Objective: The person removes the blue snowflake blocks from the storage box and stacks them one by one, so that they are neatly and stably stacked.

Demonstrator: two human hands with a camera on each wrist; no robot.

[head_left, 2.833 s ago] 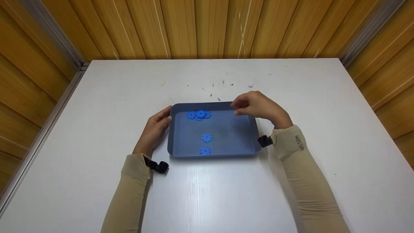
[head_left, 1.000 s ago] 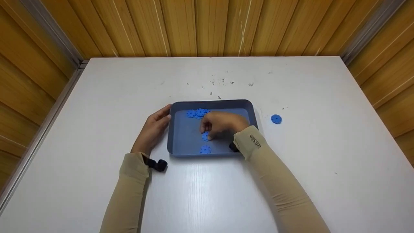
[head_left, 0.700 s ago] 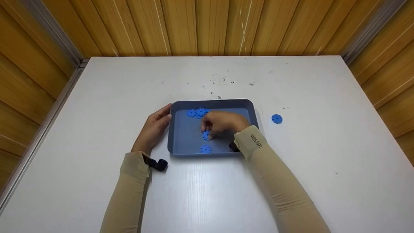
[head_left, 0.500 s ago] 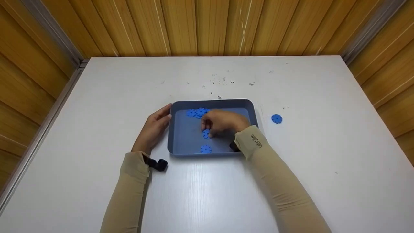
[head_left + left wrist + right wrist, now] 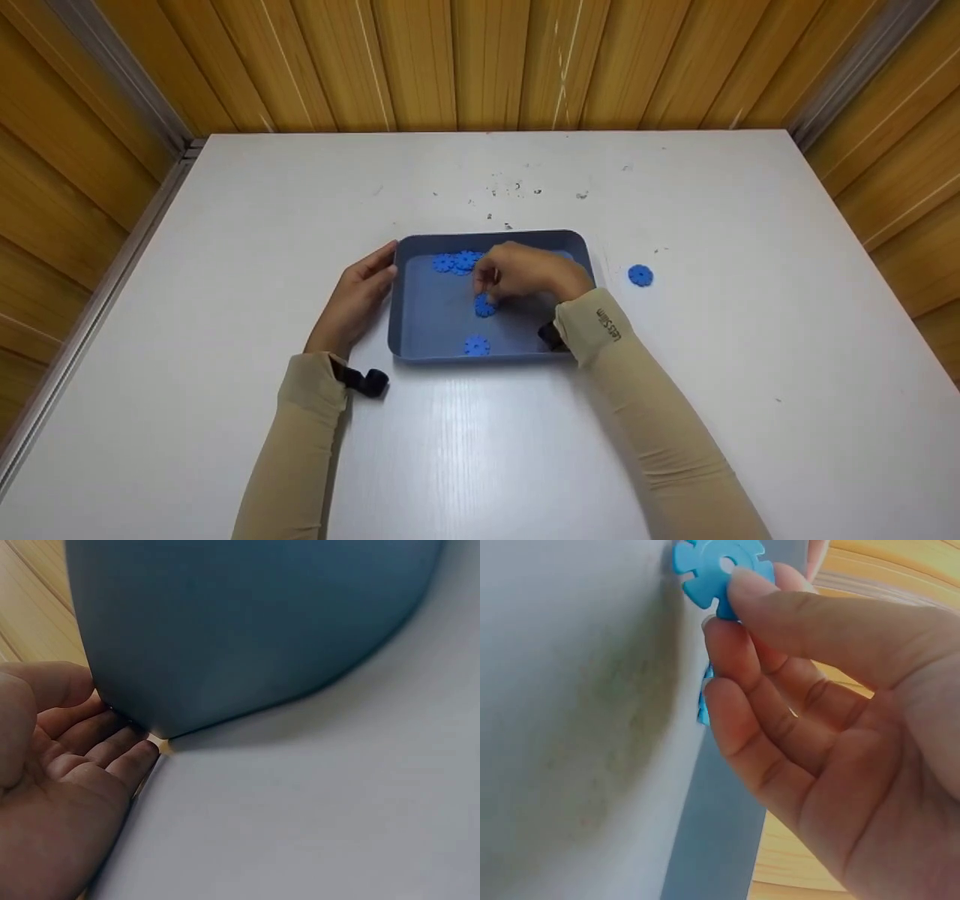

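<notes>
A grey-blue tray holds several blue notched plastic discs. My right hand pinches one notched disc between thumb and fingers over the tray's middle; the right wrist view shows this disc tilted, with a hole in its centre. My left hand touches the tray's left wall from outside. In the left wrist view the left hand's fingers lie against the tray's outer side, fairly straight.
Overlapping discs lie at the tray's far left, and a single disc near its front wall. Another disc lies on the white table, right of the tray. Wood-look panels stand behind.
A disc now lies on the table right of the tray. My right hand moved into the tray, took the middle disc and raised it slightly. The left hand stayed at the wall.
</notes>
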